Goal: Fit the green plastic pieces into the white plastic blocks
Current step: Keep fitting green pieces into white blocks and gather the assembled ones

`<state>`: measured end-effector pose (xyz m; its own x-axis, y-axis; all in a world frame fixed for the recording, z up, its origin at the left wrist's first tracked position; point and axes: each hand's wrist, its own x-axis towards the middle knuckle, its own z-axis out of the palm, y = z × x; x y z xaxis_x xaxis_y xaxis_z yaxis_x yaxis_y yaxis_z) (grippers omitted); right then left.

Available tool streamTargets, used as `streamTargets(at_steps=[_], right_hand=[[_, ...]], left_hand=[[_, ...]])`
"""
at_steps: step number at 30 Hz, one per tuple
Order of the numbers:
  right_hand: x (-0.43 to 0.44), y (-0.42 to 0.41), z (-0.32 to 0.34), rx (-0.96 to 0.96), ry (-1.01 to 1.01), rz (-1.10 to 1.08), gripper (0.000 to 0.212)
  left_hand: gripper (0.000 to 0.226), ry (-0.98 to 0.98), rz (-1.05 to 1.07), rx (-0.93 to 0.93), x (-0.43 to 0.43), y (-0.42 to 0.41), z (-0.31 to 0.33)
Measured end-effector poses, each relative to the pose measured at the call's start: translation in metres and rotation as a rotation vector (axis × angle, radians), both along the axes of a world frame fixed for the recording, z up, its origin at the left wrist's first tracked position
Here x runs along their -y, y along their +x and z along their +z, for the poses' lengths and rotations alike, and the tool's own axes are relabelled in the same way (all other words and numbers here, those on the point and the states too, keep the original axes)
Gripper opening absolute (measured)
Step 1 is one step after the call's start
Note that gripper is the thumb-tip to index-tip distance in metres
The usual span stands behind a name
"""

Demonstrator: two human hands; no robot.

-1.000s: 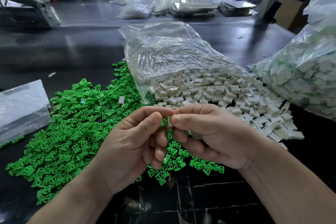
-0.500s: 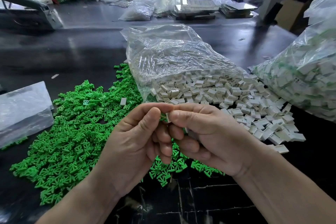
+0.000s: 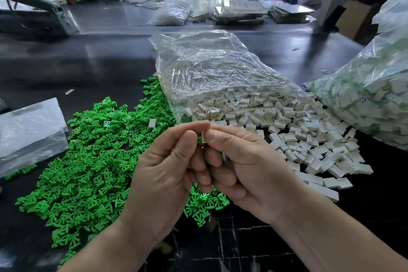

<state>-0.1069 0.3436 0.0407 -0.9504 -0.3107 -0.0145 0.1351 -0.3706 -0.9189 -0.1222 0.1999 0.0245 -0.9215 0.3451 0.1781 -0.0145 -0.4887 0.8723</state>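
My left hand [image 3: 163,174] and my right hand [image 3: 247,165] meet fingertip to fingertip above the table. Together they pinch a small white block [image 3: 202,139] with a bit of green showing in it; most of it is hidden by my fingers. More white and green shows inside my right hand's curled fingers [image 3: 223,155]. A wide heap of green plastic pieces [image 3: 88,161] lies on the left. Loose white blocks [image 3: 287,130] spill from a clear bag [image 3: 209,68] on the right.
A full clear bag of white-and-green parts [image 3: 375,99] sits at the far right. A flat plastic bag [image 3: 28,134] lies at the left. One stray white block [image 3: 152,123] rests on the green heap. The dark table [image 3: 88,62] carries more bags and trays at the back.
Both hands have stayed together, pinching the piece. The fingertips sit slightly higher over the heaps than a second ago.
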Motion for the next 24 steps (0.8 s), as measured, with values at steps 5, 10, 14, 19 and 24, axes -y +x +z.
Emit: streamTargets(at_steps=[5, 10, 14, 19, 24], right_hand=[[-0.0004, 0.0000, 0.0012, -0.031, 0.035, 0.039, 0.035], [-0.0046, -0.0012, 0.0003, -0.024, 0.088, 0.065, 0.031], [-0.0053, -0.0001, -0.0004, -0.024, 0.076, 0.066, 0.029], [-0.0064, 0.0016, -0.0005, -0.034, 0.110, 0.031, 0.030], [-0.0049, 0.0019, -0.0028, -0.029, 0.135, 0.005, 0.027]], left_hand=[[0.022, 0.042, -0.050, 0.058, 0.0016, -0.0012, 0.0008], [0.018, 0.034, -0.148, 0.131, 0.0054, -0.0058, 0.0030], [0.021, 0.069, -0.168, 0.157, 0.0074, -0.0059, 0.0002], [0.034, 0.078, -0.212, 0.129, 0.0072, -0.0065, -0.0006], [0.032, 0.070, -0.196, 0.140, 0.0075, -0.0081, -0.0012]])
